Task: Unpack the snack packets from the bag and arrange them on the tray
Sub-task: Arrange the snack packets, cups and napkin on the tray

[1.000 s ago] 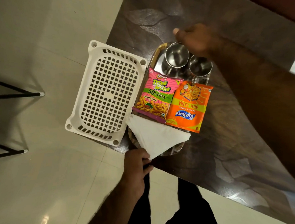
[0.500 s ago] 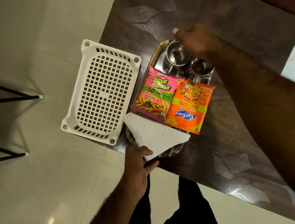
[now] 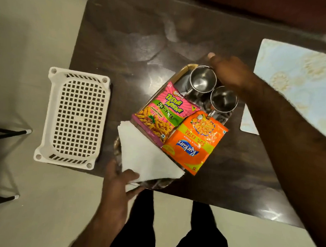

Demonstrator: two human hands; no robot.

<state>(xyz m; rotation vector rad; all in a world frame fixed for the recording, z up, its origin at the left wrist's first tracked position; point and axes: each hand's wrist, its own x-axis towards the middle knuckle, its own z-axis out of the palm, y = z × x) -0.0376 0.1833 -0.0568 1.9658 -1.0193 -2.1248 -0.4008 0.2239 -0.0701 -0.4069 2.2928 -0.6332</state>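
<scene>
Left hand (image 3: 118,179) gripping tray (image 3: 184,69), packets (image 3: 164,114) beyond

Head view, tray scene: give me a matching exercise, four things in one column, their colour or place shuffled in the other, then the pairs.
Things
1. Tedhe Medhe packet
2. Kurkure packet
3. paper napkin
4. plastic basket

Colour or place
A. off the tray, at the left edge of the table
B. orange
C. pink
D. under the thumb of the left hand

Pairs: 1-C, 2-B, 3-D, 4-A
</scene>
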